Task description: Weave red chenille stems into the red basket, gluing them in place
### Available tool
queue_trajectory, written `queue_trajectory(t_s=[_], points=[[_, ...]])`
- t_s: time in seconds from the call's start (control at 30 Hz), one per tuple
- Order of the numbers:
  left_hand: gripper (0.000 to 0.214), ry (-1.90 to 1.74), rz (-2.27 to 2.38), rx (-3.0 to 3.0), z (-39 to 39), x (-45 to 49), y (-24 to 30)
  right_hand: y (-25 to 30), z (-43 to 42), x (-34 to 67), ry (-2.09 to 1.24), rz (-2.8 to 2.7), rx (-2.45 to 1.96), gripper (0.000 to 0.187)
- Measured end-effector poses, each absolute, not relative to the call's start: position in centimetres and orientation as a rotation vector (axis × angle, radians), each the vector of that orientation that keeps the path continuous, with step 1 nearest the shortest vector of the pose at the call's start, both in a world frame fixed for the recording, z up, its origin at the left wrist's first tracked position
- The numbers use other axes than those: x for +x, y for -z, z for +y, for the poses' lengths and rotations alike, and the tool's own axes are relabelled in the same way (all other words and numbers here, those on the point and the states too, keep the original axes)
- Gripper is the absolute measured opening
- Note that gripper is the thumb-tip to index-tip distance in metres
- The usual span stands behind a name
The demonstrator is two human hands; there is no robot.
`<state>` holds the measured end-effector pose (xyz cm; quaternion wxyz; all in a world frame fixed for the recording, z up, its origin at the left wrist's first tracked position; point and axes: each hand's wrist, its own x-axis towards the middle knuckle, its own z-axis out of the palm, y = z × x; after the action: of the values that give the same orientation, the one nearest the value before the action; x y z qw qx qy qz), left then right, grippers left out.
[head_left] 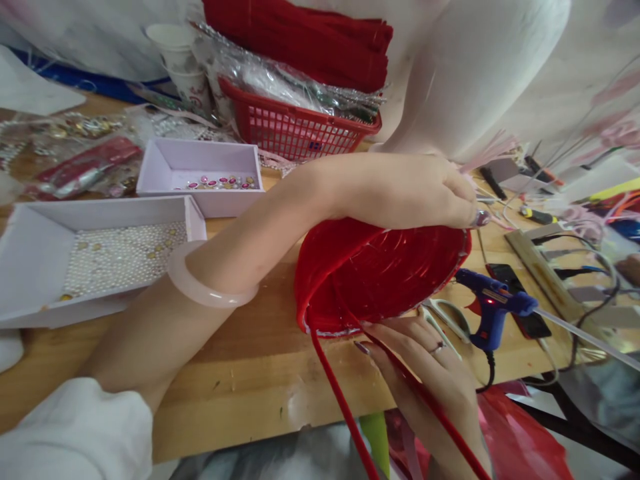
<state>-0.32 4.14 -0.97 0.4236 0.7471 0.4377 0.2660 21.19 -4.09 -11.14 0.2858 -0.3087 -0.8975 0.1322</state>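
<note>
Between left hand (410,190), fingers' hold unclear, and right hand (445,373), pinching red cord (430,398): red bowl (395,273).

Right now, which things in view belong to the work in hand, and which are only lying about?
Likely in use: red hollow form; red fuzzy strips; blue glue gun, light on.
Seemingly just lying about: smartphone; paper cups; red plastic basket.

From where I stand, the left arm (260,243) reaches across, its hand (400,190) bent at the wrist; the right hand (425,373) sits lower, thumb near forefinger.
</note>
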Motion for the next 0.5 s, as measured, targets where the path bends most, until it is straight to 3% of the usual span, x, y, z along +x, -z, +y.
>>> queue_trajectory(t_s=[0.37,0.5], points=[[0.073,-0.661,1.086,1.911,3.8,-0.2,0.7,12.1,-5.3,20.7,-0.477,-2.260,-0.986,0.013],[0.068,-0.617,1.152,1.932,3.9,0.0,0.8,11.7,-5.3,20.8,-0.553,-2.335,-0.947,0.015]])
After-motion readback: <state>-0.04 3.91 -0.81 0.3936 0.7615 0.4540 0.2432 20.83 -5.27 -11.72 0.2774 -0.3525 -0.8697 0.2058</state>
